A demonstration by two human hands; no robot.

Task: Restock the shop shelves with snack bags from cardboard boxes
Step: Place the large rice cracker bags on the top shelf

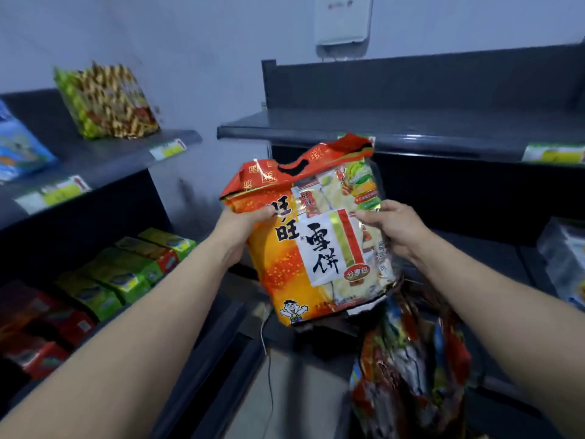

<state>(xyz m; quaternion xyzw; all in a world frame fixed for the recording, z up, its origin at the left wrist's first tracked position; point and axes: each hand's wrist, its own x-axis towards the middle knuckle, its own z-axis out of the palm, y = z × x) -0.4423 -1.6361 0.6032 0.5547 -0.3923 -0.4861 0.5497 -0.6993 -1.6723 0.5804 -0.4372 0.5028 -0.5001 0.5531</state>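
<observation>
- Two bare hands held one large orange-and-red plastic snack bag (pixel 311 236) in the air, upright and tilted slightly to the right, in front of the dark grey metal shelf unit (pixel 411 128) ahead.
- The left hand (pixel 245 226) gripped the bag's left edge just below its crimped red top — thumb pressed onto the printed front, the other fingers hidden behind the bag.
- The right hand (pixel 395 229) clamped the bag's right edge at about the same height, thumb lying across the clear front panel, the rest of the fingers wrapped out of sight behind.
- The bag hung between the two hands, its lower half free below the fingers and touching no shelf.
- Below the right forearm, a blurred heap of mixed colourful snack bags (pixel 411 369) stood near the floor; what held them could not be told.
- On the left grey shelf unit (pixel 104 160), a green-and-yellow bag of stick snacks (pixel 107 99) stood upright on the top board — beneath it, rows of green boxed packets (pixel 126 274) and red boxed packets (pixel 47 337).
- A white wall-mounted box (pixel 343 20) hung above the shelf ahead.
</observation>
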